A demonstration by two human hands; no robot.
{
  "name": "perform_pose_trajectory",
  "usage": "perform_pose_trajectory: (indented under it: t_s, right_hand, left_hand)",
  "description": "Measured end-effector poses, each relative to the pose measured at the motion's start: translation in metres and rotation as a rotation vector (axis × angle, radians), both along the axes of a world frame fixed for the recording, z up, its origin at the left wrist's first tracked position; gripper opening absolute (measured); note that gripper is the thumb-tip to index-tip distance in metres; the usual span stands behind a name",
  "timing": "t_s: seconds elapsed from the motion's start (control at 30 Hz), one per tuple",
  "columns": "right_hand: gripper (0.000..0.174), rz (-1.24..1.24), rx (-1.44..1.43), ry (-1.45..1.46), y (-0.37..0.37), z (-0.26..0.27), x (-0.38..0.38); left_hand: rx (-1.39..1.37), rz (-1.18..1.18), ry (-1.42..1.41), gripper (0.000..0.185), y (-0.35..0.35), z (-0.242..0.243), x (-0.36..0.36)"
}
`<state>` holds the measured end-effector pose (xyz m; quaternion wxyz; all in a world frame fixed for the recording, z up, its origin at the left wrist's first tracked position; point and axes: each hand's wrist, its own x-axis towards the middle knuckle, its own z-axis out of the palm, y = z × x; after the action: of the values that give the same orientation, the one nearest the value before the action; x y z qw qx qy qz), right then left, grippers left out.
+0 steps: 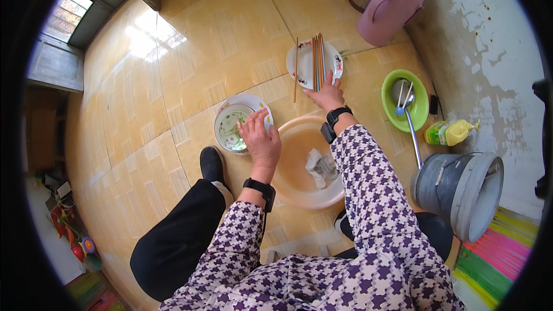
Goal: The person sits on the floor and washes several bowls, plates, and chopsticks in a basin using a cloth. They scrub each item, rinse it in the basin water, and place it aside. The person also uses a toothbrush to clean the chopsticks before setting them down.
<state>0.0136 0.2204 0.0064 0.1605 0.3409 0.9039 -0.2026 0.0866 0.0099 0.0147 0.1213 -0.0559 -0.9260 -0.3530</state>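
My right hand [326, 92] reaches to the near rim of a white plate [306, 62], its fingers at the lower ends of several chopsticks [318, 60] lying side by side across it. Whether it grips them I cannot tell. A single chopstick [296, 71] lies apart over the plate's left side. My left hand [261, 140] is over the right edge of a glass bowl [231, 131] with a floral pattern, fingers spread; a patterned plate [255, 100] shows behind the bowl. Between my arms a peach plastic basin [290, 160] holds water and a wet whitish cloth [319, 167].
Right of the basin are a green bowl [389, 116] with a metal ladle [412, 138] and a small brush, a yellow bottle [449, 132] and a grey bucket [440, 190]. A pink thermos [384, 13] stands by the peeling wall. My shoe [211, 164] is below the glass bowl.
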Motion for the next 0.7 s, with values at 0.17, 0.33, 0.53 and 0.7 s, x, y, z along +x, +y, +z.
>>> perform_pose_trajectory:
  t_s: [0.17,0.33,0.53,0.7]
  right_hand:
    - [0.109,0.037,0.199,-0.080,-0.014,-0.010,-0.014]
    - [0.109,0.024,0.204,-0.006,-0.023,-0.025,-0.025]
    - [0.100,-0.013,0.233,0.012,-0.023,-0.042,-0.033]
    - [0.080,-0.004,0.111,-0.074,-0.014,-0.054,-0.032]
  left_hand:
    - [-0.022,-0.053,-0.049,0.037,0.007,0.005,0.003]
    - [-0.025,-0.077,-0.071,0.035,0.009,0.004,0.004]
    - [-0.010,-0.099,-0.100,0.034,0.014,0.004,0.006]
    - [0.041,-0.116,-0.109,0.033,0.017,0.005,0.009]
